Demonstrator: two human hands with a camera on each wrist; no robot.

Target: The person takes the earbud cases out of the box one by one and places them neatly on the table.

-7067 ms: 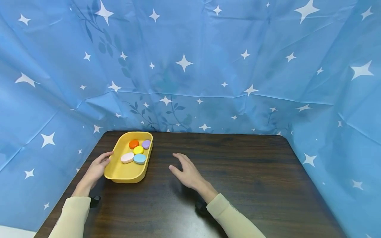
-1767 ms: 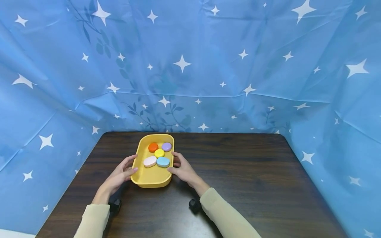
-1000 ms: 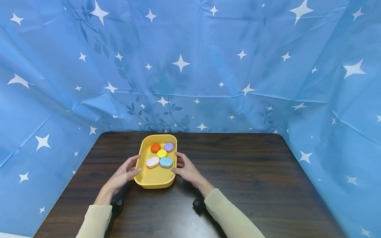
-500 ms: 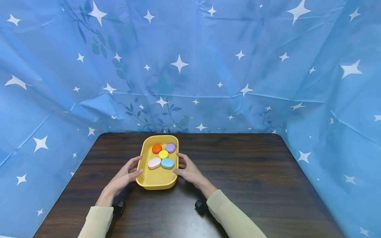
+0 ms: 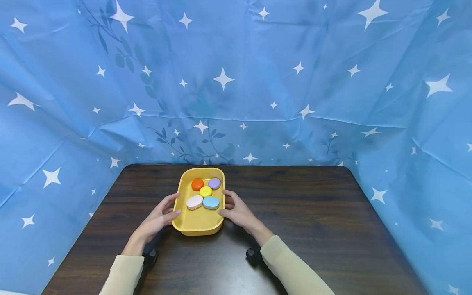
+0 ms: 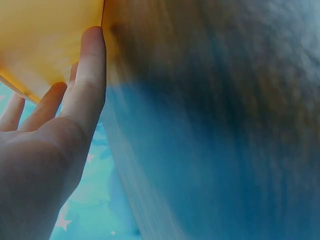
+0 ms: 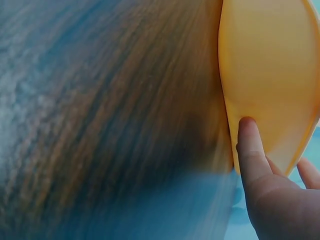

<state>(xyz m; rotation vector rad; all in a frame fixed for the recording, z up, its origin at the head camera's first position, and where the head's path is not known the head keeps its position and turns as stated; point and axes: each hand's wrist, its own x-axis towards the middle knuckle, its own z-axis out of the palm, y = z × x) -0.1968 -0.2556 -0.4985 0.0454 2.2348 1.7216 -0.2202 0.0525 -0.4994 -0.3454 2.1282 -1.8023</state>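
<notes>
A yellow rounded tray (image 5: 197, 223) sits left of the table's middle in the head view. On its floor lie small smooth rounded pieces: orange (image 5: 197, 184), purple (image 5: 214, 183), yellow (image 5: 205, 191), pale pink (image 5: 194, 202) and light blue (image 5: 211, 203). My left hand (image 5: 155, 220) grips the tray's left side, thumb at the rim. The right hand (image 5: 240, 214) holds the opposite side the same way. Both wrist views show fingers against the tray's outer wall (image 6: 40, 45), (image 7: 272, 55). Whether the tray touches the table, I cannot tell.
The dark wood-grain table (image 5: 313, 221) stretches widely to the right of the tray. Behind it and along both sides hangs a blue cloth (image 5: 258, 82) with white stars. A black device (image 5: 253, 257) shows at the right wrist, another (image 5: 150, 258) at the left.
Earlier the tray stood at the far left, with only my left hand at it and the right hand apart. Now both hands hold it; it has moved right, slightly further over the last second.
</notes>
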